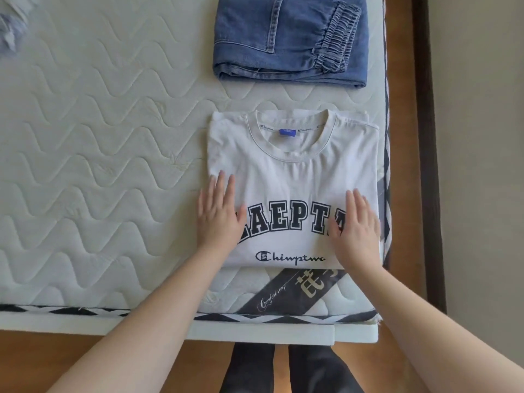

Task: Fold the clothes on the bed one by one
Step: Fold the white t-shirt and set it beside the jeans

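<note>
I've got left hand [219, 214] and right hand [357, 222] flat, fingers straight, pressing the folded t-shirt [292, 177] to smooth it. Folded jeans [289, 41] sit beyond my hands, likely the done pile.

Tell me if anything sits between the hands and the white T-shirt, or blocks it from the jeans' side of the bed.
Nothing visible does. The left hand and right hand lie flat on the folded white T-shirt itself. Between the shirt and the folded jeans beyond it shows only a bare strip of mattress.
</note>
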Demonstrator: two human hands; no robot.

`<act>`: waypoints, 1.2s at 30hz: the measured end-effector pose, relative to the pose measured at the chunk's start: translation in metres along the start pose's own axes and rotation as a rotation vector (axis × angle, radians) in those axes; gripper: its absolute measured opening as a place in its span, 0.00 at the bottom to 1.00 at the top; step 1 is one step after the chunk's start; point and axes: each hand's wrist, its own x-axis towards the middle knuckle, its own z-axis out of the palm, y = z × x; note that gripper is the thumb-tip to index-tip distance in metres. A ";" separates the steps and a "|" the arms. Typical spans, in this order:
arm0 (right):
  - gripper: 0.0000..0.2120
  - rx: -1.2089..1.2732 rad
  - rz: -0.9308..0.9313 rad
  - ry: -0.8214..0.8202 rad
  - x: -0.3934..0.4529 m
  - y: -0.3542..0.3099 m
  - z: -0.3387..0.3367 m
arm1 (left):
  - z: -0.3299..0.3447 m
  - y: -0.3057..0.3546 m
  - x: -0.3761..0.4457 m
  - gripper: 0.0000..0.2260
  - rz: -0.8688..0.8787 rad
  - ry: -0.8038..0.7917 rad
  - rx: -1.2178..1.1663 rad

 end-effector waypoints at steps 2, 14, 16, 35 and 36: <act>0.33 -0.027 -0.085 -0.008 0.026 -0.016 0.008 | 0.007 0.008 0.032 0.30 0.024 -0.017 0.030; 0.36 -0.156 -0.182 -0.045 0.108 -0.019 0.013 | 0.032 0.008 0.098 0.32 0.076 -0.068 0.135; 0.35 -0.152 -0.173 0.008 0.120 -0.016 0.003 | 0.027 0.001 0.108 0.31 0.100 -0.014 0.100; 0.35 -0.200 -0.261 -0.017 0.183 -0.011 0.012 | 0.040 -0.022 0.148 0.35 0.076 -0.073 0.218; 0.35 -0.208 -0.265 -0.025 0.183 -0.011 0.012 | 0.039 -0.021 0.149 0.35 0.068 -0.091 0.224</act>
